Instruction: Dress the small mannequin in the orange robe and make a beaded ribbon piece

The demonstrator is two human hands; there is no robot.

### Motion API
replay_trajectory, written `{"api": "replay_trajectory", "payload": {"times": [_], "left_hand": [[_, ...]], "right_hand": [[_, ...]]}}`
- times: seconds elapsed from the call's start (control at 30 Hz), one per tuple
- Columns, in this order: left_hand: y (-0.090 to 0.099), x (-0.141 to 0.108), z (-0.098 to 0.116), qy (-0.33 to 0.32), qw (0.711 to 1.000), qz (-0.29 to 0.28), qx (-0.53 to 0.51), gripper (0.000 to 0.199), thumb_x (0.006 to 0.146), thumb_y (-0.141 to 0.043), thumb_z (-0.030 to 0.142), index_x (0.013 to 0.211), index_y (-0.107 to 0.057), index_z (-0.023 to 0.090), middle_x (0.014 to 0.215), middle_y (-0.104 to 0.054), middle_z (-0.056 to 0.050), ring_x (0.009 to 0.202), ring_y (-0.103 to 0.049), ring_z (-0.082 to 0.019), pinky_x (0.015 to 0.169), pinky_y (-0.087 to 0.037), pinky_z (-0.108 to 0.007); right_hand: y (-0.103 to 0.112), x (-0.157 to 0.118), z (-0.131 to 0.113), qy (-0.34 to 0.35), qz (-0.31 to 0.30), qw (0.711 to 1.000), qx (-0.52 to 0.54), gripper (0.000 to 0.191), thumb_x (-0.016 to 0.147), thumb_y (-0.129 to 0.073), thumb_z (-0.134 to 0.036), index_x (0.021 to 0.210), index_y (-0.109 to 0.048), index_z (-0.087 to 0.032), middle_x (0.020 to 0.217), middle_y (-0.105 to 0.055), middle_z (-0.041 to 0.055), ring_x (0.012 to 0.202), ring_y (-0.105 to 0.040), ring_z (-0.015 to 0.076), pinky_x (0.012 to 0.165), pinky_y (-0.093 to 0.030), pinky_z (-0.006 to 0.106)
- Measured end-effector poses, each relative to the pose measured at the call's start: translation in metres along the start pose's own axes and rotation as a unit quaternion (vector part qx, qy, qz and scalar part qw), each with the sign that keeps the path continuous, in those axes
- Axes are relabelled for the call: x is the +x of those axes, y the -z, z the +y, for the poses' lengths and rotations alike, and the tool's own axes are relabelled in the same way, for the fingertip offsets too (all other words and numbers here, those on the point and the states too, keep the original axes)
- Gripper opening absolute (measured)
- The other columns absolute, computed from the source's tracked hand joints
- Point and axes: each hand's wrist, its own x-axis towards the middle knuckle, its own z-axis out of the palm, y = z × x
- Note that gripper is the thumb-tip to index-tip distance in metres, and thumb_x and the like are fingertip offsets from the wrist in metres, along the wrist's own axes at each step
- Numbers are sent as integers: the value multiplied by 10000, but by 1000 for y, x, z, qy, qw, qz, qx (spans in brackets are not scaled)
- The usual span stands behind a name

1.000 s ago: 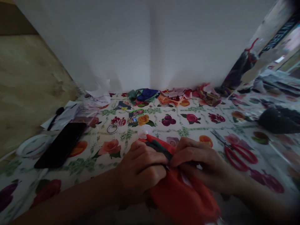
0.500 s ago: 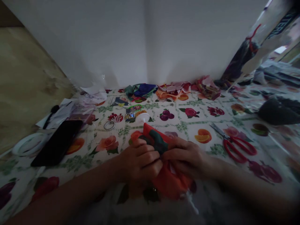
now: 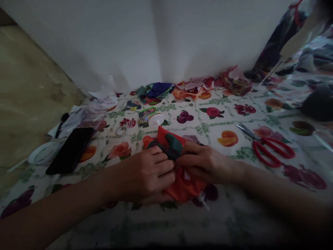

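The left hand (image 3: 144,173) and right hand (image 3: 205,163) both clench a bunched orange-red cloth (image 3: 184,187) with a dark green patch (image 3: 173,146), mid-table near the floral tablecloth's (image 3: 229,222) front edge, red-handled scissors (image 3: 270,149) lying untouched to the right.

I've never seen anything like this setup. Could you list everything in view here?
orange-red cloth: one, with a dark green patch, between the hands
scissors: one pair, red handles, right of the hands
phone: one, black, left of the hands
cap: one, white, beyond the cloth
tape roll: one, clear, left of the cap
fabric scraps: several, mixed colours, along the wall
dark bundle: one, black, far right
papers: a few, white, beyond the phone
tablecloth: one, floral, under everything
wall: one, white, behind the table
left hand: one, gripping the cloth
right hand: one, gripping the cloth
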Motion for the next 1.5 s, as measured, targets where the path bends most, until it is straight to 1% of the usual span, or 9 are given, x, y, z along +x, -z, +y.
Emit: {"api": "replay_trajectory", "payload": {"times": [0.1,0.2,0.3,0.43,0.53,0.67,0.8,1.2,1.5], "left_hand": [[8,-6,5,70,994,51,-72,388,962,-505,536,926,-627,169,931,-723,-87,781,-656,-193,710,-513,-339],[5,-11,6,173,970,123,-117,153,972,-565,330,894,-596,202,843,-698,-26,739,-647,-143,651,-493,-262],[-2,-11,3,230,956,121,-133,14,933,-595,214,943,-591,205,872,-670,-20,756,-632,-137,639,-486,-241],[-1,-9,0,212,962,36,-168,224,875,-534,118,1072,-599,203,1074,-632,-62,926,-624,-163,735,-506,-259],[1,-9,-1,204,963,8,-175,252,836,-548,120,1066,-611,197,1110,-610,-74,990,-604,-194,823,-511,-311],[-4,-10,-3,167,975,21,-148,138,908,-530,139,983,-633,191,1063,-630,-77,988,-595,-207,891,-488,-371],[-6,-5,-7,149,979,50,-133,145,957,-503,135,950,-639,186,1019,-641,-69,974,-594,-184,908,-481,-348],[-19,5,-12,178,957,79,-214,86,939,-510,126,917,-584,166,888,-647,-22,842,-605,-140,801,-461,-258],[-29,11,-18,186,950,70,-241,65,884,-547,124,863,-596,162,835,-626,-14,770,-575,-132,717,-426,-249]], "right_hand": [[1,0,0,5,7,1000,17,239,952,-477,-110,1074,-671,-177,1004,-580,82,849,-589,166,759,-529,314],[1,0,0,14,7,1000,26,234,964,-472,-118,1062,-674,-182,1011,-596,89,861,-601,172,779,-532,322],[1,1,0,18,13,1000,22,227,966,-476,-122,1049,-677,-183,1032,-608,101,902,-615,187,807,-539,338],[1,2,-2,17,20,1000,15,233,969,-468,-125,1024,-686,-185,1040,-612,102,935,-619,193,816,-538,340],[0,2,-3,20,17,1000,11,247,960,-469,-112,1049,-689,-179,1030,-608,100,921,-614,189,817,-531,344],[-1,1,-1,20,18,1000,9,245,967,-475,-127,1071,-690,-181,1035,-605,104,927,-606,194,808,-527,351],[-2,1,1,30,21,999,14,235,954,-485,-104,1066,-679,-176,1081,-605,113,960,-603,202,835,-533,366],[-4,0,3,37,37,999,2,187,955,-513,-112,1089,-636,-156,1123,-612,127,1000,-622,215,863,-539,366],[-1,-2,0,-17,31,999,-1,136,942,-547,-127,1061,-540,-194,960,-631,45,858,-604,156,745,-511,291]]}}
